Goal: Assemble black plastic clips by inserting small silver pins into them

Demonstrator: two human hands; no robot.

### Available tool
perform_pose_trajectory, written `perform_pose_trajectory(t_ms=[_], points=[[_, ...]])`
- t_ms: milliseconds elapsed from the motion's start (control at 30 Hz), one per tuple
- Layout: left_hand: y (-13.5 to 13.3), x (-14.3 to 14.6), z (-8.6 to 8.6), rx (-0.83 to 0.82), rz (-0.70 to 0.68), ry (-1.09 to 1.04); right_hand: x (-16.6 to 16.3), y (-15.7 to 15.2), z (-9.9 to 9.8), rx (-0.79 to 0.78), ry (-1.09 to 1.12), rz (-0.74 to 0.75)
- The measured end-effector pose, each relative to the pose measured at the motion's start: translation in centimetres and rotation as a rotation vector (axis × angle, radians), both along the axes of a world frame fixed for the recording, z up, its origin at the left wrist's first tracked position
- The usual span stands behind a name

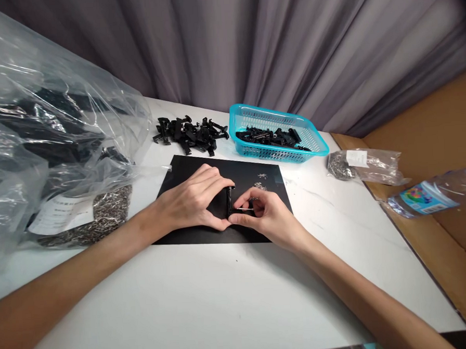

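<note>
My left hand (193, 202) is closed on a small black plastic clip (229, 200), held upright over a black mat (186, 172) on the white table. My right hand (264, 214) pinches a thin metal spring or pin (243, 209) against the clip's right side. A few tiny metal springs (260, 184) lie loose on the mat just beyond my right hand. Both hands meet at the clip.
A pile of black clips (189, 132) lies behind the mat. A turquoise basket (317, 144) holds more clips. Large clear bags (52, 152) of parts fill the left. A small bag of springs (357, 165) and a plastic bottle (433, 192) lie right, near the table's edge.
</note>
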State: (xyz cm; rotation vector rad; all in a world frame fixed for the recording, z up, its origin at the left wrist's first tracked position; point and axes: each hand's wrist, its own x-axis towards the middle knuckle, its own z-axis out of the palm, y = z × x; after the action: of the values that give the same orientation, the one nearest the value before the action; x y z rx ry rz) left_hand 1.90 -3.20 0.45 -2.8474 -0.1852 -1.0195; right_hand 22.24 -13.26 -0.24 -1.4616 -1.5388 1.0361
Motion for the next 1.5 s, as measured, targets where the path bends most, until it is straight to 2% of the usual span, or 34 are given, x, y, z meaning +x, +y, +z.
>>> perform_pose_trajectory(t_ms=[233,433,500,567,667,833,1100,1500], points=[[0.3,-0.1,-0.7,-0.157,0.079,0.03,0.8,-0.9,0.9,0.05,-0.033,0.075],[0.0,-0.1,-0.6,-0.268,0.122,0.062,1.1,-1.8,1.4,0.362,-0.243,-0.039],[0.0,-0.2,-0.6,-0.307,0.136,0.075,1.0,-1.9,1.1,0.325,-0.179,-0.075],[0.0,-0.3,-0.6,-0.341,0.147,0.081,0.9,-1.9,0.9,0.223,-0.035,-0.085],[0.1,-0.4,-0.6,-0.36,0.147,0.067,0.6,-1.9,0.6,0.11,0.179,-0.038],[0.1,-0.4,-0.5,-0.359,0.13,0.061,0.4,-1.7,0.2,0.115,0.345,0.013],[0.1,-0.3,-0.5,-0.376,0.12,0.047,0.6,-1.6,0.0,0.154,0.255,-0.012],[0.0,-0.3,-1.3,-0.366,0.1,0.002,0.8,-2.6,-0.1,0.295,0.084,0.056]])
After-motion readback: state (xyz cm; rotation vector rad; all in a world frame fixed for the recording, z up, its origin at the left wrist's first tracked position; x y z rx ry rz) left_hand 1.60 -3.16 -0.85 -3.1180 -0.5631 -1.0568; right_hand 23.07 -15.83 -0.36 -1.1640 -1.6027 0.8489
